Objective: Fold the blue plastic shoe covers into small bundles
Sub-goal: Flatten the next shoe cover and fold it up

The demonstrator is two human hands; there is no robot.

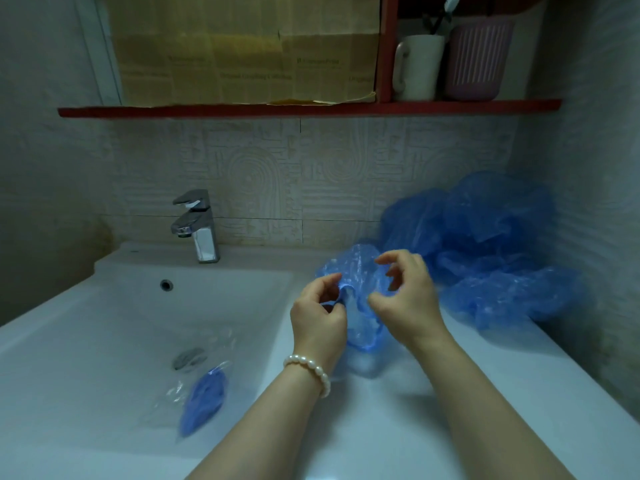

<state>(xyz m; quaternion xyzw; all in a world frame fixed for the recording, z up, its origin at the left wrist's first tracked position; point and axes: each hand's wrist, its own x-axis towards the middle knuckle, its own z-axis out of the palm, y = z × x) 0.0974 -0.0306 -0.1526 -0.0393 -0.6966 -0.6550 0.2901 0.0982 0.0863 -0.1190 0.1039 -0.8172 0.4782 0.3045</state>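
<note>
You are pinching blue shoe cover [360, 289] edge between left hand [320, 315] curled fingers; right hand [405, 296] fingers curling round opposite edge; loose cover pile [485, 244] lying beyond right fingertips.

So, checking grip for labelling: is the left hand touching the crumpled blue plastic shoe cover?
Touching. The head view shows the left hand pinching the crumpled blue plastic shoe cover at its edge.

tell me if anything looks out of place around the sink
Yes: a clear bag of blue shoe covers lies inside the sink basin, right beside the drain, an odd spot for it. The loose pile of shoe covers sits on the counter.
</note>
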